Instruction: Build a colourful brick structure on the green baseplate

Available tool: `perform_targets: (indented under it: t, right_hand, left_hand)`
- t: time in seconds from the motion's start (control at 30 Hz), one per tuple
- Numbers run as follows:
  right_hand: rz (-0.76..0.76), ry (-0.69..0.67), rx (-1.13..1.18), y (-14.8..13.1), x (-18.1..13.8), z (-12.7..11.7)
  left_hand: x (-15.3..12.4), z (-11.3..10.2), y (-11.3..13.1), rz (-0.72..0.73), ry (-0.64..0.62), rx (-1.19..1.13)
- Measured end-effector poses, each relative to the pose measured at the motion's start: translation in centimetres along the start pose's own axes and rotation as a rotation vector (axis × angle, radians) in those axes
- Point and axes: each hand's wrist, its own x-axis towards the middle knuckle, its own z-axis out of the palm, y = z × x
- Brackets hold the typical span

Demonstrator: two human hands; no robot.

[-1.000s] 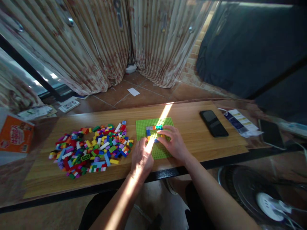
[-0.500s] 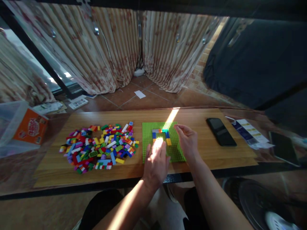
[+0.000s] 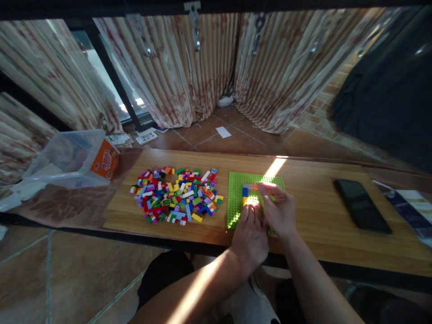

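Observation:
A green baseplate (image 3: 236, 198) lies on the wooden table (image 3: 310, 211) with a small frame of coloured bricks (image 3: 245, 191) built on it. My left hand (image 3: 249, 236) rests flat on the plate's near part, fingers stretched out toward the bricks. My right hand (image 3: 278, 211) lies over the plate's right half, fingers curled at the built bricks; what they hold, if anything, is hidden. A pile of loose coloured bricks (image 3: 175, 195) is spread on the table left of the plate.
A black phone (image 3: 361, 204) lies on the table to the right, with a printed leaflet (image 3: 413, 202) beyond it. A clear plastic tub with an orange label (image 3: 72, 157) stands at the left. Curtains (image 3: 189, 67) hang behind, above a tiled floor.
The view has swung left, so the tub is now in sight. My right hand has come back down onto the built bricks, beside my left hand.

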Motion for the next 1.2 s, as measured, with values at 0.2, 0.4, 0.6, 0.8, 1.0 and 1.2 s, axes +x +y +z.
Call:
perform_targets:
  t: [0.2, 0.4, 0.6, 0.8, 1.0, 1.2]
  right_hand:
    - [-0.102, -0.121, -0.103, -1.7, 0.0, 1.6]
    - [-0.158, -0.284, 0.002, -1.7, 1.4, 3.8]
    - [-0.177, -0.364, -0.011, -2.2, 2.4, 6.2]
    - [-0.325, -0.52, -0.238, -2.8, 2.2, 8.7]
    - [-0.412, -0.56, -0.494, -2.5, 1.6, 10.2]
    - [-0.387, -0.531, -0.442, -2.9, 1.5, 9.8]
  left_hand:
    - [1.2, 0.7, -0.8, -0.034, 0.052, -0.25]
    - [0.1, -0.4, -3.4, -0.001, 0.133, -0.402]
    - [-1.4, -3.2, -6.9, -0.134, 0.35, -0.577]
    - [-1.9, -4.6, -10.7, -0.328, 0.591, -0.671]
    - [-2.2, -5.2, -12.7, -0.397, 0.642, -0.654]
    - [-2.0, -5.3, -12.7, -0.389, 0.635, -0.643]
